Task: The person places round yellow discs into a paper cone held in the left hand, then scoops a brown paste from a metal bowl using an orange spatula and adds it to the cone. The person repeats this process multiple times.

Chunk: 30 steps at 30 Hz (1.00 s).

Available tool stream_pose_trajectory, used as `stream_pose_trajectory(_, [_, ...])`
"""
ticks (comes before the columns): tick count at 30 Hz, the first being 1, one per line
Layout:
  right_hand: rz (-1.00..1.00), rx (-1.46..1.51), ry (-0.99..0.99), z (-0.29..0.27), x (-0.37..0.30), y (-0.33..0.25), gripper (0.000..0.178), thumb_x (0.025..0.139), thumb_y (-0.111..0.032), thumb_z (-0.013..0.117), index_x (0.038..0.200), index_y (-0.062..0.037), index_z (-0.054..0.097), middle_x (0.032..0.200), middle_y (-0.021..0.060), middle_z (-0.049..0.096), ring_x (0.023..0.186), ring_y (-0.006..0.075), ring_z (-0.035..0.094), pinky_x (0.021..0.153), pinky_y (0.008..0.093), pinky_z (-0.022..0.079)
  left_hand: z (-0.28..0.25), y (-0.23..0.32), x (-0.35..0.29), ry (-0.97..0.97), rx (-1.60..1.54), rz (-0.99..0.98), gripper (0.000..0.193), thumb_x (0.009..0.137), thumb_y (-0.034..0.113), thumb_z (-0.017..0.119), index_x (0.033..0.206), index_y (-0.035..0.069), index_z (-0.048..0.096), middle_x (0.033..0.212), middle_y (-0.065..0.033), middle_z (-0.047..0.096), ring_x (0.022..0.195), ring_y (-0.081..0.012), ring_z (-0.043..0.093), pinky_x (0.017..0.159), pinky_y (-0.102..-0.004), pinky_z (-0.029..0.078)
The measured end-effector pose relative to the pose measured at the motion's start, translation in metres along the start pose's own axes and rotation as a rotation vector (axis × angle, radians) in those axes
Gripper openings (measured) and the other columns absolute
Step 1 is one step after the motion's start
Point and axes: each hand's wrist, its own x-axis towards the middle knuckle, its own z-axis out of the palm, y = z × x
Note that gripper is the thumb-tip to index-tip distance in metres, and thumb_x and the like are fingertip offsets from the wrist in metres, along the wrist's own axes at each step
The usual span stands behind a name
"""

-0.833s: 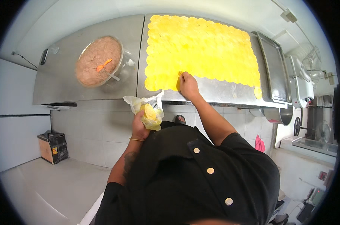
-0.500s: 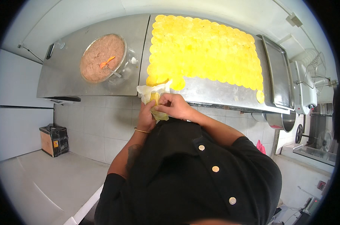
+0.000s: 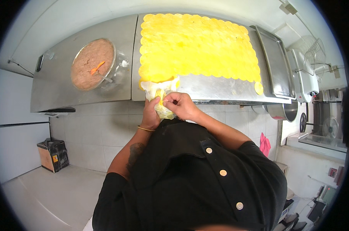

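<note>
1. The packet [image 3: 162, 86], a clear bag with yellow discs inside, is held at the bench's near edge, its open mouth toward the bench. In this view it overlaps the near left corner of the laid discs; whether it touches them I cannot tell.
2. The left hand [image 3: 151, 112] has its grip closed around the packet's left side, thumb on the front.
3. The right hand [image 3: 181, 105] is at the packet's right side, thumb and forefinger drawn close at the discs inside. Whether the grip pinches one I cannot tell.
4. Laid discs [image 3: 199, 48], yellow and overlapping, form a broad sheet on the bench [image 3: 216, 87]; one corner disc [image 3: 258, 88] juts out at the near right.
5. Right of the sheet lies a dark tray [image 3: 275, 63], then a white appliance [image 3: 303, 75] and a wire rack [image 3: 316, 61].
6. Well to the left stands a bowl [image 3: 113, 61] of pinkish filling [image 3: 90, 56], with an orange spoon [image 3: 97, 67] in it.
7. Beyond the bench, a box [image 3: 53, 156] sits on the floor at left; a pink cloth [image 3: 265, 144] shows at right.
</note>
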Motion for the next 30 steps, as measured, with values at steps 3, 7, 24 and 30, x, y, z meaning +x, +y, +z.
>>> stream_pose_trajectory(3, [0.062,0.064,0.105,-0.002,0.005,0.012,0.011,0.098,-0.012,0.074,0.103,-0.0012,0.075,0.083,-0.0026,0.068,0.076,0.0046,0.057,0.069,0.0245,0.048,0.004,-0.008,0.001,0.037,-0.126,-0.097,0.061,0.101,0.013,0.057,0.158,0.006,0.038,0.147,-0.0133,0.056,0.135,-0.0285,0.058,0.114,-0.0436,0.047])
stream_pose_trajectory(7, [0.368,0.506,-0.065,-0.018,0.01,0.023,0.007,0.092,-0.008,0.076,0.097,-0.0027,0.078,0.081,-0.0009,0.07,0.071,0.0067,0.058,0.065,0.0245,0.044,0.003,-0.021,-0.004,0.071,-0.294,-0.202,0.045,0.108,0.027,0.049,0.144,0.0,0.052,0.133,-0.0141,0.065,0.121,-0.0259,0.064,0.106,-0.0422,0.051])
stream_pose_trajectory(24, [-0.011,-0.587,0.418,-0.074,0.062,0.084,0.019,0.103,-0.018,0.061,0.1,-0.0003,0.063,0.094,0.0304,0.07,0.092,0.0496,0.069,0.08,0.0569,0.054,0.007,-0.021,-0.039,0.34,-0.415,-0.058,0.053,0.093,0.015,0.079,0.138,-0.004,0.058,0.126,-0.0189,0.07,0.114,-0.0338,0.071,0.099,-0.0428,0.057])
stream_pose_trajectory(30, [-0.006,-0.664,0.406,-0.085,0.073,0.079,0.021,0.1,-0.018,0.065,0.106,0.0011,0.063,0.096,0.0286,0.07,0.09,0.0494,0.068,0.081,0.0552,0.055,-0.018,-0.031,-0.056,0.267,-0.139,-0.074,0.05,0.103,0.023,0.056,0.149,0.002,0.049,0.138,-0.0163,0.063,0.126,-0.0337,0.064,0.11,-0.0485,0.051])
